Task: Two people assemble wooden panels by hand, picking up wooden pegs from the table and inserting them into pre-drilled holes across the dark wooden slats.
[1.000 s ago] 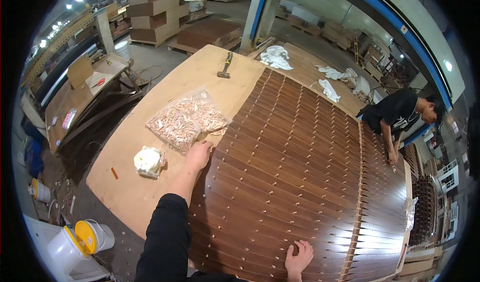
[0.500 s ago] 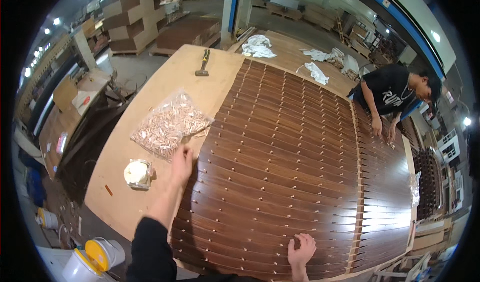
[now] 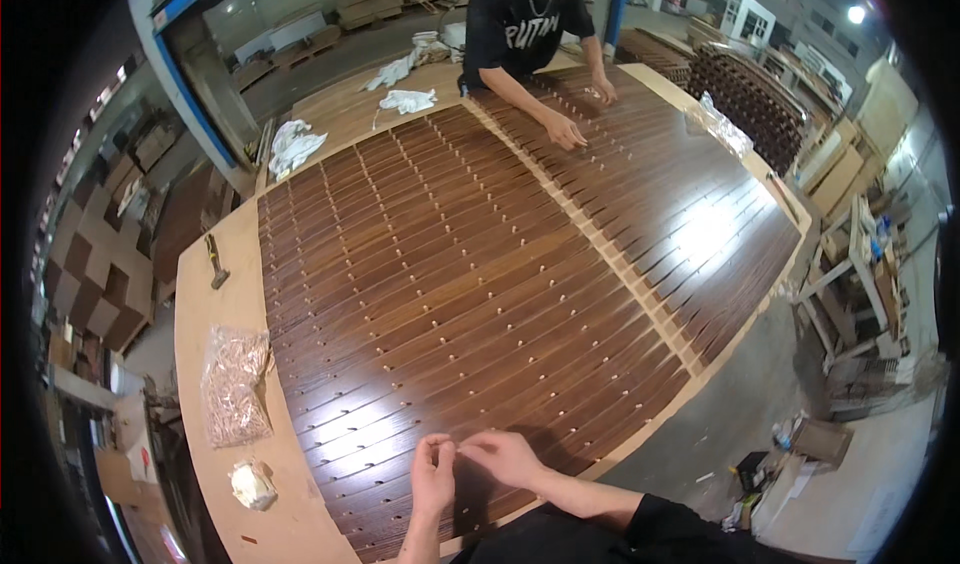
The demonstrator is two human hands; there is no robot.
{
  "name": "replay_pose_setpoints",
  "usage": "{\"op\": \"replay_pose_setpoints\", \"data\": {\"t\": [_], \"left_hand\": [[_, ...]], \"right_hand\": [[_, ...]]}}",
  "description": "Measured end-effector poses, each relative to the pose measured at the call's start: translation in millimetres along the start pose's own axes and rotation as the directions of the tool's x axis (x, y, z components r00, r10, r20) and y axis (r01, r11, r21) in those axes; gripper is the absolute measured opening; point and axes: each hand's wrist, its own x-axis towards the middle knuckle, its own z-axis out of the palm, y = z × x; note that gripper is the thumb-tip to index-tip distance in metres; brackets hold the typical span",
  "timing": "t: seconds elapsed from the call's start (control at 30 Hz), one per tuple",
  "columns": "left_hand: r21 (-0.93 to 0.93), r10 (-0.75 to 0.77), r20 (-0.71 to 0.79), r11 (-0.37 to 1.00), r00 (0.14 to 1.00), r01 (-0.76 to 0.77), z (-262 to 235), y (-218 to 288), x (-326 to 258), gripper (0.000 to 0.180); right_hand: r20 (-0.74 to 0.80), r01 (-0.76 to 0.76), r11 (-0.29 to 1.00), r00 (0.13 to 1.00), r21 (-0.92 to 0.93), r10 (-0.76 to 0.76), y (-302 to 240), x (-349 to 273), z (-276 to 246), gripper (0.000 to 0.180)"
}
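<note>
My left hand (image 3: 433,476) and my right hand (image 3: 505,459) meet over the near edge of a row of dark brown wood-grain boards (image 3: 500,254). Both are closed in a pinch, fingertips almost touching; anything between them is too small to make out. Short pale wooden dowels (image 3: 518,342) stick up in rows from the boards. To the left, on a light wooden tabletop (image 3: 300,509), lies a clear plastic bag of loose dowels (image 3: 237,389). A whitish round lump in clear wrapping (image 3: 252,486) sits closer to me.
A hammer (image 3: 216,264) lies at the far left of the tabletop. Across the boards, a co-worker in a black shirt (image 3: 520,29) reaches over the right-hand section. White cloths (image 3: 296,149) lie beyond the far edge, and a plastic bag (image 3: 720,126) rests at the far right.
My view has swung to the right. The left hand has come from beside the dowel bag to my right hand. The right hand, earlier resting on the boards, is now raised and pinched.
</note>
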Motion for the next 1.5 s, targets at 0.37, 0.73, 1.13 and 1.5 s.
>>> {"op": "replay_pose_setpoints", "data": {"t": [0.37,0.73,1.13,1.5], "left_hand": [[0.779,0.390,0.103,0.540,0.915,-0.318,4,-48,26,0.047],[0.806,0.342,0.123,0.513,0.931,-0.295,15,-37,29,0.043],[0.835,0.299,0.147,0.474,0.943,-0.280,18,-23,34,0.045],[0.810,0.405,0.089,0.502,0.910,-0.303,17,-38,28,0.043]], "right_hand": [[-0.497,0.128,0.967,0.838,-0.219,-0.224,6,134,-187,0.016],[-0.287,-0.078,0.847,0.953,-0.527,-0.091,35,277,-250,0.024],[0.062,0.160,0.247,0.929,-0.956,-0.364,39,305,-237,0.021],[-0.257,0.070,0.769,0.920,-0.636,-0.296,58,223,-211,0.039]]}}
